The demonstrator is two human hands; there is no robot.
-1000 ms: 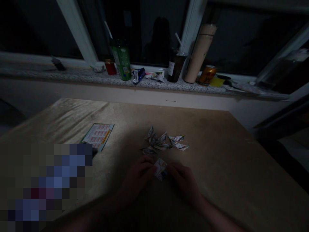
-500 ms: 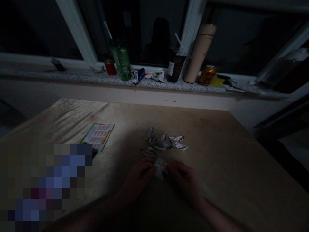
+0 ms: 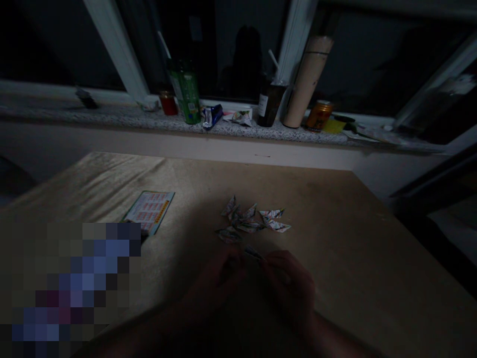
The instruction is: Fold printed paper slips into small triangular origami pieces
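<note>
folded paper (image 3: pixel 253 252), right hand (image 3: pixel 292 281) pinching it, left hand (image 3: pixel 225 273) grip unclear, paper shapes (image 3: pixel 250 226) just beyond

Dim throughout, with dark windows (image 3: pixel 48 44) set in pale slanting frames (image 3: pixel 115 49). Below, a speckled grey sill (image 3: pixel 126 117) above a plain light wall (image 3: pixel 208 145). Nearer, a wide tan table (image 3: pixel 354 253), glossy and creased toward the far left, duller to the right, shadowed across the middle.

Seemingly a room in a home: a cup (image 3: pixel 272 105), flask (image 3: pixel 307 84) and can (image 3: pixel 319 116) line the windowsill (image 3: pixel 122 114)
</note>
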